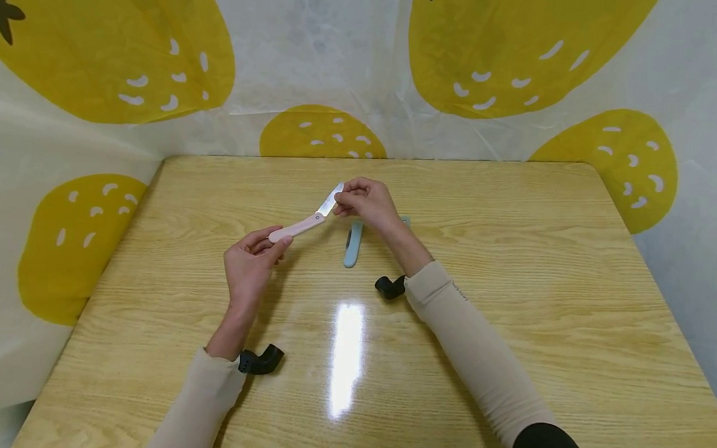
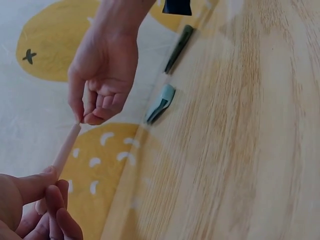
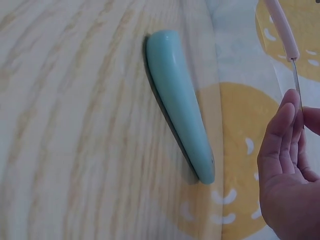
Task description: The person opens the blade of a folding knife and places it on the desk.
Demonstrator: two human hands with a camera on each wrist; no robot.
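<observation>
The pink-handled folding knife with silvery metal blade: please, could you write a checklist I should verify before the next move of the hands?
1. Left hand grips the slender pink handle: ok.
2. Right hand is off the silvery metal blade: not ok, it pinches the blade toward its tip.
3. Blade is straight with handle: not ok, it stands at an angle.
4. Blade is locked: cannot tell.
5. Light-blue, slender folding knife lies unheld on the wood-grain table: ok.

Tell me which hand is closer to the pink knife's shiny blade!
Right. The right hand pinches the blade near its tip; the left hand holds the pink handle, farther from the blade.
</observation>
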